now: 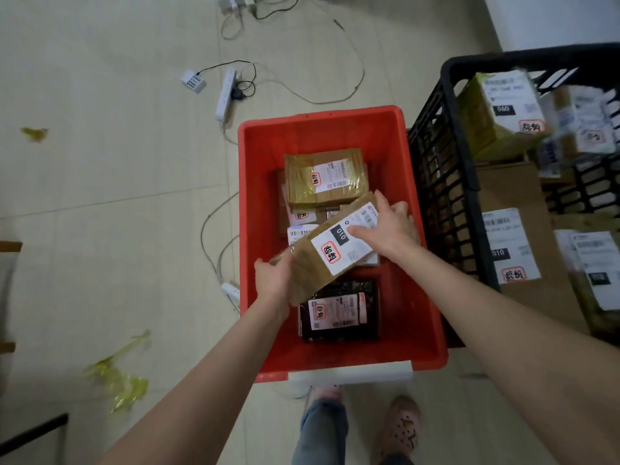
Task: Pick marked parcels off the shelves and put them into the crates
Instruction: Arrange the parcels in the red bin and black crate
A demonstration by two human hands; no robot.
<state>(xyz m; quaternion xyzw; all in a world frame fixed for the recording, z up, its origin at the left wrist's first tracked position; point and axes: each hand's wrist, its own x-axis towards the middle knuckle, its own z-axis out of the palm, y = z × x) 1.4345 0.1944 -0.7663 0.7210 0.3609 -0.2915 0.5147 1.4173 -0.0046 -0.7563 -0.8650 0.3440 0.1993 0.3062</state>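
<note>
Off to my left the floor is pale tile, littered with scraps of yellow tape point(117, 377). Farther off lie a white power strip point(225, 95) and loose cables.

My left hand point(273, 280) grips the lower-left end of the brown parcel point(303, 266), fingers curled round its edge. The parcel is inside the red crate point(255, 196), held over the others there; I cannot tell whether it touches them. Its long axis runs from lower left, near me, to upper right, and it lies on a slant with the label face up. The white label reads "010" in white on a black patch, with a red-framed stamp of two black characters below it; the barcode text is too small to read.

Beyond it in the crate lies a tan taped parcel point(325, 176), and nearer me a black one point(339, 310). Both bear that same red-framed stamp.

My right hand point(389, 226) holds the parcel's upper-right end, thumb flat on the label and fingers wrapped over the far edge.

Right of the red crate, touching it, stands a black lattice crate point(446, 162). In it a yellow-taped box point(483, 129) shows "060", and a large cardboard box point(523, 182) shows "010"; both carry the stamp. A white wall point(553, 18) rises behind.
</note>
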